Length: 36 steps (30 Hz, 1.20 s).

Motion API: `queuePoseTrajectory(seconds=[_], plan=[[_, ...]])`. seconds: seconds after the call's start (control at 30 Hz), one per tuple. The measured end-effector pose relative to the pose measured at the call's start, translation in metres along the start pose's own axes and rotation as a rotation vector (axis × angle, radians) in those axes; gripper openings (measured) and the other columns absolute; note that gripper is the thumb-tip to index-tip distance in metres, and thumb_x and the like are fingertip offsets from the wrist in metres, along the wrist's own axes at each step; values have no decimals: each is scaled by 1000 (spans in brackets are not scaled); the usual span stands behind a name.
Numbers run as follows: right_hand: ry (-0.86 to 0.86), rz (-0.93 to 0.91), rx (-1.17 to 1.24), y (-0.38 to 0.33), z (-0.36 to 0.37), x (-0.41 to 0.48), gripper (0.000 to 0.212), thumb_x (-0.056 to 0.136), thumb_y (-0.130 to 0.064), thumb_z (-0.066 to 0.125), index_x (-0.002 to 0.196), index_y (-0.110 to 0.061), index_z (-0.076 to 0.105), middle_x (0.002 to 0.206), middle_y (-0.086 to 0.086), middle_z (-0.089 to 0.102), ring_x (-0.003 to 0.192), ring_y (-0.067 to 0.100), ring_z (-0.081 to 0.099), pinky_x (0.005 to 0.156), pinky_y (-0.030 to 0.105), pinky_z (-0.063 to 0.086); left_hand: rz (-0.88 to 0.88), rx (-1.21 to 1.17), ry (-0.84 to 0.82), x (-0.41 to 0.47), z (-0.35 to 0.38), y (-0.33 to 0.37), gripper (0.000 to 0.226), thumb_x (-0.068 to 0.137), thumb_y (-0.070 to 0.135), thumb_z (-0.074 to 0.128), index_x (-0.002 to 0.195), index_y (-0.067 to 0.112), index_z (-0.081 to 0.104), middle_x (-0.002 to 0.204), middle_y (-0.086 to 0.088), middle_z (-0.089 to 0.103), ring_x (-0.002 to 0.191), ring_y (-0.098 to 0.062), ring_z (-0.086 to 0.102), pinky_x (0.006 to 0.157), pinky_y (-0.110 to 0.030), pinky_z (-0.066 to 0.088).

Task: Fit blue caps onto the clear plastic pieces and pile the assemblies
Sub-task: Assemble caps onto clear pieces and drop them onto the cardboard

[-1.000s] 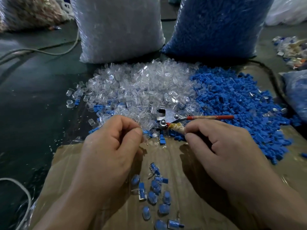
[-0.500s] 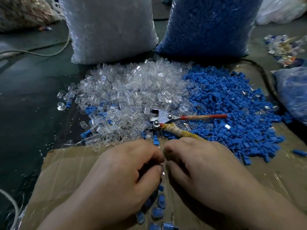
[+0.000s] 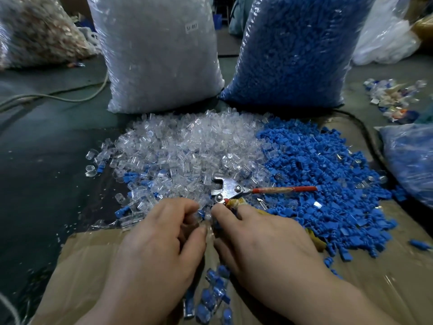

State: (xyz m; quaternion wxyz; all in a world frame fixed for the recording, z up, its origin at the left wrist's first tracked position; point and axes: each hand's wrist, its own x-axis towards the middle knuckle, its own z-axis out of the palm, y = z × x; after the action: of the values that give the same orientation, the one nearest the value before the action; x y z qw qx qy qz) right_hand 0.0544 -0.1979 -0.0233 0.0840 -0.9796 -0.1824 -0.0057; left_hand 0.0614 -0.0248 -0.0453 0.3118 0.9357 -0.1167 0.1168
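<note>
Left hand (image 3: 159, 245): grip closed, thumb and curled fingers pinching a small clear piece (image 3: 207, 217) at the fingertips. Piece blurred; no detail readable.

Right hand (image 3: 264, 240): forefinger and thumb curled in against the same spot, tips touching or nearly touching the left's. Could not tell whether this grip held anything; the underside of the fingers was hidden.

Both hands hovered over a cardboard sheet (image 3: 82, 266). Between the wrists, on the cardboard, lay a small pile of assemblies (image 3: 215, 292), clear bodies with blue showing inside.

Just beyond the fingertips lay a hand tool (image 3: 227, 186): bright metal head resting on the clear stock, one red handle pointing right across the blue stock, the other handle wrapped in yellow and running under the right hand.

Behind the tool were two loose heaps side by side, touching: clear pieces (image 3: 187, 148) on the left, blue caps (image 3: 328, 184) on the right, with a few blue ones strayed into the near edge of the clear heap.

Further back stood two full plastic sacks, upright: the sack of clear parts (image 3: 159, 55) behind the clear heap, the sack of blue parts (image 3: 293, 50) behind the blue heap. A pale cable (image 3: 58, 97) crossed the dark surface far left. A scatter of mixed scraps (image 3: 393, 99) lay far right.
</note>
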Motion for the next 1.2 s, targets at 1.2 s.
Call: queuePoseTrajectory(seconds=[1.2], plan=[[-12, -21, 33, -1, 2, 1, 31, 98, -60, 23, 107, -34, 38, 86, -8, 32, 78, 22, 54, 52, 35, 30, 18, 117, -172, 6, -7, 3, 38, 79, 40, 71, 108, 51, 50, 89, 28, 57, 74, -1, 60, 64, -29, 53]])
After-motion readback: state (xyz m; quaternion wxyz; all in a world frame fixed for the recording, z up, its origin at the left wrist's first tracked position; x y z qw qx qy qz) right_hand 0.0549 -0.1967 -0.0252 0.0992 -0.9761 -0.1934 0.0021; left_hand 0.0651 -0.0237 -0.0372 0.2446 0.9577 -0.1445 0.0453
